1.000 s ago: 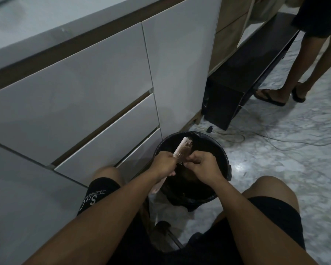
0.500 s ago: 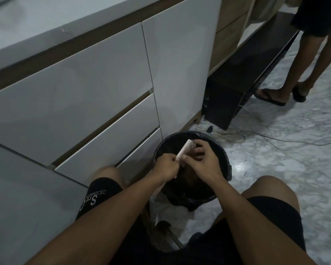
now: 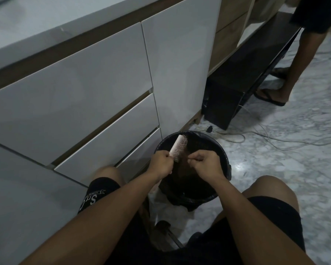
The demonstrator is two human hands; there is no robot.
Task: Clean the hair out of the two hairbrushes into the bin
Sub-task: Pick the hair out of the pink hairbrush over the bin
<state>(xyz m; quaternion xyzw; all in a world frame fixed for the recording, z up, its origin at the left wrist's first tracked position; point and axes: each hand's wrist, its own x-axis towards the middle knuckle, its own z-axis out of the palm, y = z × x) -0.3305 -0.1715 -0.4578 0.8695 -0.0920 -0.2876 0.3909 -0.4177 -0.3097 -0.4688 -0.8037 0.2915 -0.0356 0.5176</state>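
A pale hairbrush [image 3: 178, 147] with a bristled head is held over the black bin [image 3: 223, 155], which is lined with a dark bag. My left hand [image 3: 161, 163] grips the brush by its handle, bristles facing right. My right hand [image 3: 205, 163] is just to the right of the bristles, fingers pinched together, a faint dark strand of hair seeming to run from them to the brush. A second brush is not in view. The bin stands on the floor between my knees.
White cabinet drawers [image 3: 103, 104] rise close on the left. A black low shelf unit [image 3: 243, 88] stands beyond the bin, with cables [image 3: 256, 138] trailing over the marble floor. Another person's legs in sandals [image 3: 275, 92] are at the upper right.
My right hand has pulled back from the bristles toward the right and down, fingers pinched. The brush has turned slightly and stays over the bin. The other person's feet have shifted.
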